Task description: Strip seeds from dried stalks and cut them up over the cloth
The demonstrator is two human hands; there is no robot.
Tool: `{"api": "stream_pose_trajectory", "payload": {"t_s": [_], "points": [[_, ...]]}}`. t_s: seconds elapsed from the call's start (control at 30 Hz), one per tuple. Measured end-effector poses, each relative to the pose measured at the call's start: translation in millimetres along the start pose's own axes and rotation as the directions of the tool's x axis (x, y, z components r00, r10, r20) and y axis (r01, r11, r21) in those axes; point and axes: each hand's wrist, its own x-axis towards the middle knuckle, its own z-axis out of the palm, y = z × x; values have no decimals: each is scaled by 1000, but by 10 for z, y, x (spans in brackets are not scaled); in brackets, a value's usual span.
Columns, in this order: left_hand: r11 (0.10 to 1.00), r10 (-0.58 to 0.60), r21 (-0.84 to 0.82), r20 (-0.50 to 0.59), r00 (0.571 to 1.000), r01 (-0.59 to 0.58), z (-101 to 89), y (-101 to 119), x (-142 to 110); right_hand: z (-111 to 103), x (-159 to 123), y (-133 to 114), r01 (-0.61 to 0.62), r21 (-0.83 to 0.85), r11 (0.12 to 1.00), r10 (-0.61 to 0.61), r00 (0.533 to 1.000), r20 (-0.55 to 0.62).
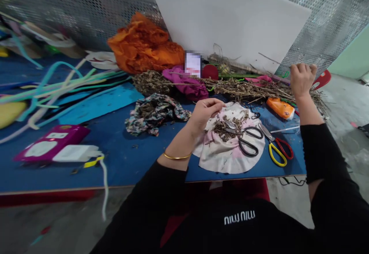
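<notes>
My left hand (205,112) is closed in a pinch at the upper left edge of a round white and pink cloth (221,159); whether it grips the cloth or something thin is hidden. Crumbled dried plant bits (223,129) lie on the cloth, with black-handled scissors (248,142) across them. Raised at the right, above the dried stems, my right hand (302,77) is closed with its knuckles toward me, and its contents cannot be made out. Beside the cloth rest scissors with red and yellow handles (278,151).
Dried stems (248,89) stretch along the back. A floral cloth bundle (157,113), purple cloth (186,84) and crumpled orange material (144,46) sit left of them. A purple power strip (54,142) with a white plug is at left. An orange packet (279,107) lies at right.
</notes>
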Motion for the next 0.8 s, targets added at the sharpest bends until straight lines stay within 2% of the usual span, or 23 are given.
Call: {"api": "stream_pose_trajectory", "payload": {"t_s": [0.07,0.13,0.2,0.27,0.33,0.37,0.43,0.5,0.57,0.67,0.8], "points": [[999,-18,33,37,999,17,8,-4,-11,105,310,205,-75,-70,995,85,984,156],[997,-20,75,61,998,15,1,-11,-16,201,521,311,-219,-153,964,253,931,263],[993,-6,120,68,998,-2,-10,-20,-18,274,601,293,-308,-203,929,359,885,298],[986,14,166,60,998,-24,-13,-35,-21,305,539,139,-335,-193,922,379,882,282],[980,31,194,42,999,-39,-3,-55,-25,276,335,-144,-317,-85,945,328,914,238],[979,37,199,31,999,-42,6,-65,-28,236,187,-323,-264,36,964,253,948,192],[983,37,181,11,999,-38,29,-81,-35,107,-176,-721,-146,298,943,104,983,152],[989,24,144,9,1000,-25,53,-87,-44,-75,-563,-1111,-17,543,840,-53,992,114],[992,10,124,38,999,-15,74,-83,-53,-274,-899,-1431,32,693,720,-161,979,122],[988,-4,151,113,994,-13,105,-75,-69,-496,-1217,-1726,43,773,633,-239,961,142],[979,-39,204,233,972,-10,149,-118,-72,-532,-1380,-1866,70,749,658,-278,948,156]]}}
